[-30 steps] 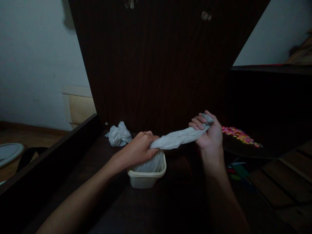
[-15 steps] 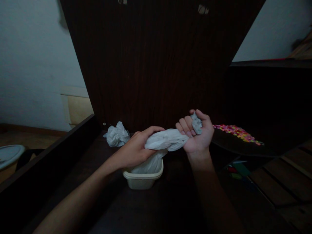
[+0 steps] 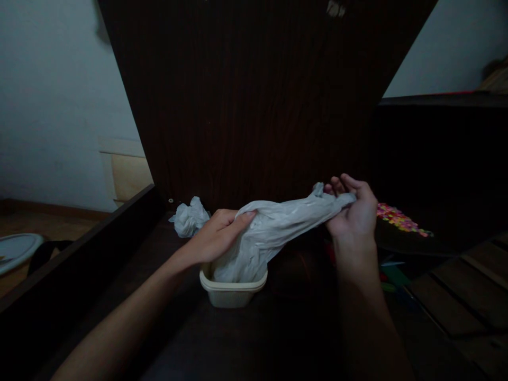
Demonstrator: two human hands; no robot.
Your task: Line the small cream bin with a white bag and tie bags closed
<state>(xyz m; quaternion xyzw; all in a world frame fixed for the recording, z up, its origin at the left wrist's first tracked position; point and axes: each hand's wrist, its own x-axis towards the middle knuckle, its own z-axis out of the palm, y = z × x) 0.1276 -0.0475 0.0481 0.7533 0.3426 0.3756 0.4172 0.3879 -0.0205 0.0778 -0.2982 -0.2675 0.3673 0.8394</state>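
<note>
A white plastic bag (image 3: pixel 278 225) stretches slantwise between my hands, its lower part resting inside a small cream plastic tub (image 3: pixel 233 288). My left hand (image 3: pixel 220 233) grips the bag above the tub's left side, thumb on top and the other fingers hidden beneath the plastic. At the upper right, my right hand (image 3: pixel 353 209) has its palm turned up, with the narrow end of the bag lying across it; its fingers are loosely curled around that end. Left of the tub, a second crumpled white plastic bag (image 3: pixel 189 217) lies on the dark wooden surface (image 3: pixel 178 328).
A tall dark wooden panel (image 3: pixel 254 106) rises behind the tub. Along the left runs a raised dark board (image 3: pixel 79 254). Small colourful pieces (image 3: pixel 402 219) lie in a strip on the right. A round pale lid-like object (image 3: pixel 18 248) sits at far left.
My right hand has moved right and loosened from a fist, drawing the bag's end along. The twisted bag is now spread longer and flatter. My left thumb now lies on top of it.
</note>
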